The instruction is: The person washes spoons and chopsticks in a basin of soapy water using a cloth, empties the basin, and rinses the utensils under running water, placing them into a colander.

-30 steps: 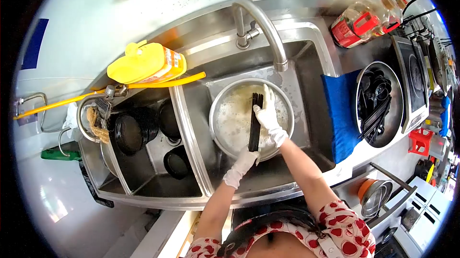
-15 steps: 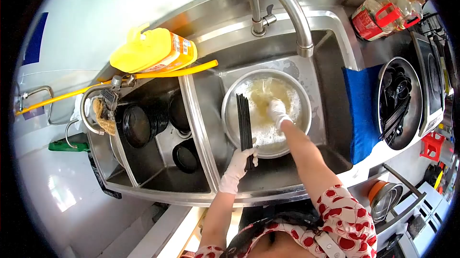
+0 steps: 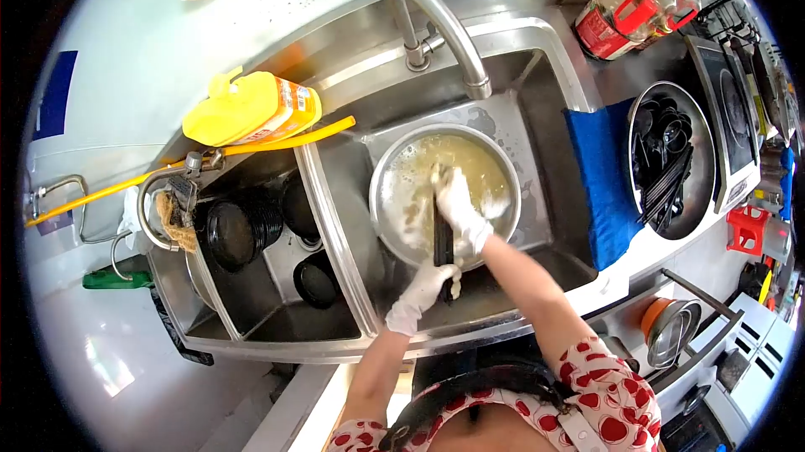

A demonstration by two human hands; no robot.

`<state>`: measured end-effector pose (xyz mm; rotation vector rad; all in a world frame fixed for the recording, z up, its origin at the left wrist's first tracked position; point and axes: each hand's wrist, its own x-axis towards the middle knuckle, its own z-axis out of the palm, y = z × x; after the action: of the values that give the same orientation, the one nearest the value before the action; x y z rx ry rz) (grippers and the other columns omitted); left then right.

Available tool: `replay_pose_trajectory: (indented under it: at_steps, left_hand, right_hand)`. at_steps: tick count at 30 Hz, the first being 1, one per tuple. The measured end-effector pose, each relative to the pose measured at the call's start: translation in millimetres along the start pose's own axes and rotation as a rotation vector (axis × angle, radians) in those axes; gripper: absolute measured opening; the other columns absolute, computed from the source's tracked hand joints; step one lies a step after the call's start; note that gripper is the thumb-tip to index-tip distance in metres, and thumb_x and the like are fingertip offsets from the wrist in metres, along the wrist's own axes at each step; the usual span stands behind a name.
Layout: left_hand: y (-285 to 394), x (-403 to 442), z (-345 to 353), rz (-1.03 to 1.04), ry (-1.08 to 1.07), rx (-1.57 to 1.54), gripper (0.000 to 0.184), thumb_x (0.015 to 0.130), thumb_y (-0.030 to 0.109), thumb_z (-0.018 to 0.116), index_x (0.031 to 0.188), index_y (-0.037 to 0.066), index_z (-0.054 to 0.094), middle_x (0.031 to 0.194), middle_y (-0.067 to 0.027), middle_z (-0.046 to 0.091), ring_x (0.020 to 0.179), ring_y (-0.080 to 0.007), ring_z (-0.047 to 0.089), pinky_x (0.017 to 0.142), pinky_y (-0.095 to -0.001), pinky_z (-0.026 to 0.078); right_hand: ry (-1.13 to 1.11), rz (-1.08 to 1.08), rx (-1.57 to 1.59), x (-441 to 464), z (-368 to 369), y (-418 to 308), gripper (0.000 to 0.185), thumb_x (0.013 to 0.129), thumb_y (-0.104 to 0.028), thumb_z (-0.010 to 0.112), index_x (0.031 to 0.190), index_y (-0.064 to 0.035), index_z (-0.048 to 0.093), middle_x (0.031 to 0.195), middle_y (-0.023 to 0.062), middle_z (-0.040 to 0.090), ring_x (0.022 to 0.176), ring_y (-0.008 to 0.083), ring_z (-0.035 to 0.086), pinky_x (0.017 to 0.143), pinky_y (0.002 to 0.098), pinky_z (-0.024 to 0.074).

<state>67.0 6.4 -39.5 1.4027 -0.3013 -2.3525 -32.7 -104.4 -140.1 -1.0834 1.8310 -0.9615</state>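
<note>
In a white glove, my left hand (image 3: 426,286) is closed around the near end of a bundle of black chopsticks (image 3: 443,241). My right hand (image 3: 457,202), gloved too, wraps the far part of the same bundle and hides its tips. Whether anything else is inside that hand I cannot make out. Both hands are over a round metal basin (image 3: 376,200) of cloudy, yellowish, foamy water. The basin sits in the right compartment of a steel sink (image 3: 537,158).
The faucet (image 3: 444,24) arches over the sink from behind. Black bowls (image 3: 231,232) lie in the left compartment. A yellow jug (image 3: 251,108) and yellow hose (image 3: 293,140) are behind it. To the right are a blue cloth (image 3: 602,184) and a metal bowl (image 3: 703,192) of black utensils.
My right hand has come out of the water and moved left onto the chopsticks. The bundle now points down into the basin. The whole view has shifted slightly.
</note>
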Motion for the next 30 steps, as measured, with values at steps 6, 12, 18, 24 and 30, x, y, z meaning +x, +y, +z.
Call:
replay_pose_trajectory:
  at_steps: [6,12,18,24,30]
  left_hand:
    - [-3,-15,0,0.055,-0.08,0.001,0.018,0.083,0.005,0.053,0.1,-0.001,0.05,0.064,-0.0045,0.05,0.046,-0.0153,0.05,0.044,-0.0293,0.041]
    - [15,10,-11,0.15,-0.14,0.105,0.012,0.082,0.005,0.054,0.092,0.0,0.051,0.065,-0.0051,0.051,0.052,-0.0169,0.052,0.051,-0.03,0.042]
    - [34,24,-31,0.26,0.208,0.836,0.047,0.08,0.024,0.066,0.113,-0.005,0.05,0.099,-0.0117,0.059,0.096,-0.0216,0.054,0.085,-0.0299,0.042]
    - [82,-16,-19,-0.189,0.148,-0.457,0.057,0.089,0.059,0.036,0.115,0.011,0.051,0.094,-0.0153,0.061,0.072,-0.0224,0.061,0.056,-0.0308,0.051]
    - [25,59,-59,-0.317,-0.032,-0.208,0.028,0.091,0.035,0.053,0.094,0.008,0.046,0.071,0.0002,0.047,0.051,-0.0053,0.037,0.042,-0.017,0.03]
  right_hand:
    - [-0.182,0.272,0.747,80,-49,6,0.027,0.092,-0.028,0.048,0.094,-0.0067,0.064,0.078,-0.0005,0.059,0.069,0.0112,0.051,0.061,0.0262,0.0419]
    - [-0.645,0.408,0.605,6,-79,-37,0.04,0.081,-0.032,0.067,0.111,-0.0065,0.058,0.097,0.005,0.06,0.083,0.0122,0.056,0.071,0.0262,0.046]
    - [-0.797,0.031,0.375,4,-47,-46,0.023,0.077,-0.019,0.07,0.091,-0.0016,0.065,0.074,0.0013,0.062,0.067,0.0096,0.053,0.065,0.0261,0.045]
    - [-0.659,-1.098,-0.424,-15,-37,-20,0.03,0.074,-0.017,0.053,0.103,-0.0119,0.056,0.106,0.0103,0.05,0.098,0.0262,0.049,0.086,0.0375,0.0383]
    - [-0.602,-1.211,-0.713,-13,-37,20,0.023,0.077,-0.02,0.051,0.098,-0.011,0.054,0.097,0.0061,0.052,0.097,0.0207,0.05,0.081,0.0378,0.0381]
